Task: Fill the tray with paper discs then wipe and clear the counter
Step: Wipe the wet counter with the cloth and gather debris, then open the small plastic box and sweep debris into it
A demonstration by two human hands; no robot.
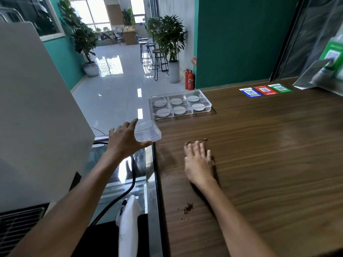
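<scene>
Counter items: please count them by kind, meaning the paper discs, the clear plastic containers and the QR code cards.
Paper discs: 6, one in each compartment of the tray
Clear plastic containers: 2, the tray and the small box at the left hand
QR code cards: 3, blue, red, green
Total: 11

You see a wood-grain surface (259,145) with a dull sheen, a clear glossy plastic tray (181,104), and matt paper discs (179,110).
</scene>
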